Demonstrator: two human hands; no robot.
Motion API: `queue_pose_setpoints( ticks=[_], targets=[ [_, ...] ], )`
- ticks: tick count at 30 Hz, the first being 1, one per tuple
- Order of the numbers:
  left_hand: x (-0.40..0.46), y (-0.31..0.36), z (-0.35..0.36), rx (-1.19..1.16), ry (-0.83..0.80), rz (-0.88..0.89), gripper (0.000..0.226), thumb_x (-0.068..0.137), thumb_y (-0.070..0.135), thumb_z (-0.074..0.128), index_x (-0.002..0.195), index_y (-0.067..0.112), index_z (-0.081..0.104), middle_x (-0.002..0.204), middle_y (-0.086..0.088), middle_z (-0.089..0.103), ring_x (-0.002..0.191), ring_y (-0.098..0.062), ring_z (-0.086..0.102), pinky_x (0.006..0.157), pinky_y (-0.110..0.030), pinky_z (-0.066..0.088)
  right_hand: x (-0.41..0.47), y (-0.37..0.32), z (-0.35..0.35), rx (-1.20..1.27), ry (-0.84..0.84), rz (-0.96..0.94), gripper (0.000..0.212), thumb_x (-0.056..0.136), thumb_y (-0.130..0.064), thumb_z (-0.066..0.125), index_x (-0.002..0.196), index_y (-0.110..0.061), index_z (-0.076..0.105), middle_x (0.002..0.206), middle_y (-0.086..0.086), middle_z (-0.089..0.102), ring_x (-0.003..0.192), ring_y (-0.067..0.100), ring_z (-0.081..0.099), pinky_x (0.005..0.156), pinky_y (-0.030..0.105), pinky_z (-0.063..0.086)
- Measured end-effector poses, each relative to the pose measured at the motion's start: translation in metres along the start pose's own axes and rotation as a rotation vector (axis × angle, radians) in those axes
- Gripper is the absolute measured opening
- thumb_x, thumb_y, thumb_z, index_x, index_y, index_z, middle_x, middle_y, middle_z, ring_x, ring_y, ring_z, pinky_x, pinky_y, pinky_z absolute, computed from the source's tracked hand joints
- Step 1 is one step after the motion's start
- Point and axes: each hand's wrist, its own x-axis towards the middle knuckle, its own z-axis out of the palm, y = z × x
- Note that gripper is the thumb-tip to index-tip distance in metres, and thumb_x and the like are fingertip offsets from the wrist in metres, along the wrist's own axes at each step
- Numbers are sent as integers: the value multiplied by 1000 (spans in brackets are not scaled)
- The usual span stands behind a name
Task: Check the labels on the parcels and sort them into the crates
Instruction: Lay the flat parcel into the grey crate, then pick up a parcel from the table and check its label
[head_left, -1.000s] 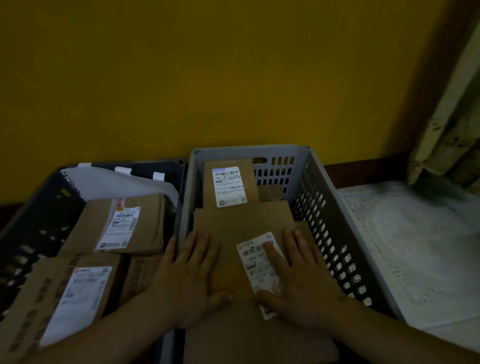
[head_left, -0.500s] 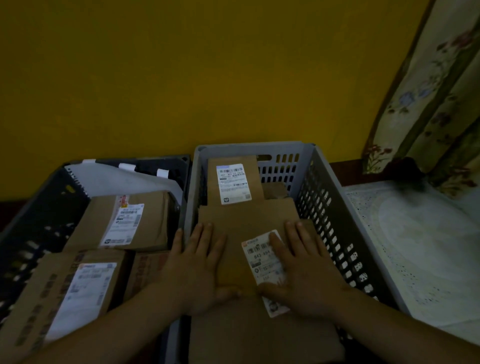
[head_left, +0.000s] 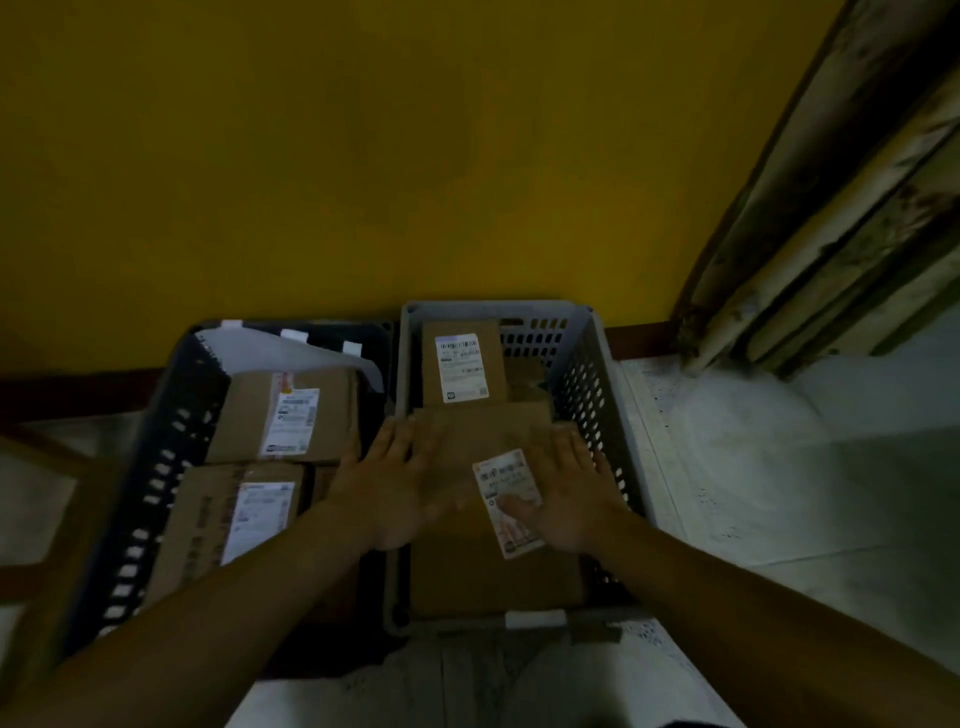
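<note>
Brown parcel (head_left: 483, 462) — lying label-up in the grey crate (head_left: 592, 374). Left hand (head_left: 387, 486) and right hand (head_left: 563, 493), earlier pressed flat upon it, are now seen lifting, blurred, fingers straight, nothing held — placement judged complete; dark crate (head_left: 171, 415) alongside.

Two bare arms — no sleeves on them. The left hand (head_left: 387, 486) and the right hand (head_left: 569, 493) wear nothing — no gloves, no rings.

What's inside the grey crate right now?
The grey crate holds brown cardboard parcels: one with a white label at the back, and a flat one in front under the left hand and right hand. Anything beneath is covered.
</note>
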Motion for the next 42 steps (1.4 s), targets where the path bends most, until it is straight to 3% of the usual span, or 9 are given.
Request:
queue_pose_setpoints(
  ticks=[3,7,12,15,18,23,29,33,42],
  targets=[
    [-57,1,-46,-42,-18,5,106,69,93,11,153,30,-11,160,-3,-18,147,-24,-18,115,-55,-9,-52,-24,-49,17,-22,15,96,86,-79,28,154,-23,-9,162,9,-13,149,28,-11,118,49,-5],
    [-146,0,-112,-75,-34,10,86,88,75,27,154,30,-6,161,-4,-14,148,-25,-12,117,-54,-2,-129,-62,-119,18,-41,14,94,84,-80,24,155,-24,-5,163,9,-10,149,28,-7,119,51,-4],
    [-243,-12,-183,-149,-82,15,88,85,77,26,154,30,-2,162,-2,-12,149,-26,-9,119,-51,6,-219,-103,-202,74,-13,-19,124,55,-93,-3,155,-21,8,162,9,7,149,27,6,120,49,7],
    [-299,-22,-219,-206,-84,32,113,62,96,9,154,32,-2,161,-2,-14,148,-22,-11,119,-51,5,-267,-126,-237,78,73,-49,105,71,-82,8,155,-20,13,161,7,16,147,26,15,120,43,12],
    [-339,-24,-252,-233,-22,12,93,83,78,27,154,27,-3,161,-4,-15,148,-22,-12,118,-43,-2,-294,-140,-262,64,125,-94,95,83,-81,19,156,-22,10,162,5,16,147,25,15,118,45,17],
    [-404,-22,-290,-214,116,-49,78,95,62,33,155,25,-2,161,-6,-13,149,-26,-11,119,-50,4,-335,-156,-304,75,197,-173,127,57,-97,-9,150,-21,33,153,10,36,139,25,34,113,39,30],
    [-481,-31,-306,-242,224,-127,79,93,64,34,155,29,-1,161,-1,-15,148,-24,-12,119,-51,6,-409,-189,-349,-35,199,-287,142,42,-98,-20,155,-20,16,160,6,20,145,24,22,117,43,23],
    [-536,-41,-317,-242,311,-208,77,94,63,33,155,29,0,161,-1,-13,148,-23,-11,120,-49,8,-446,-219,-372,-62,194,-347,83,94,-69,26,156,-18,8,164,5,5,150,24,8,120,44,14],
    [-672,-125,-320,-333,571,-396,74,95,57,38,155,27,6,162,-4,-5,149,-24,-5,120,-45,10,-496,-345,-395,-162,279,-532,78,95,-66,27,156,-21,8,163,3,6,149,22,8,121,40,12]
  ],
)
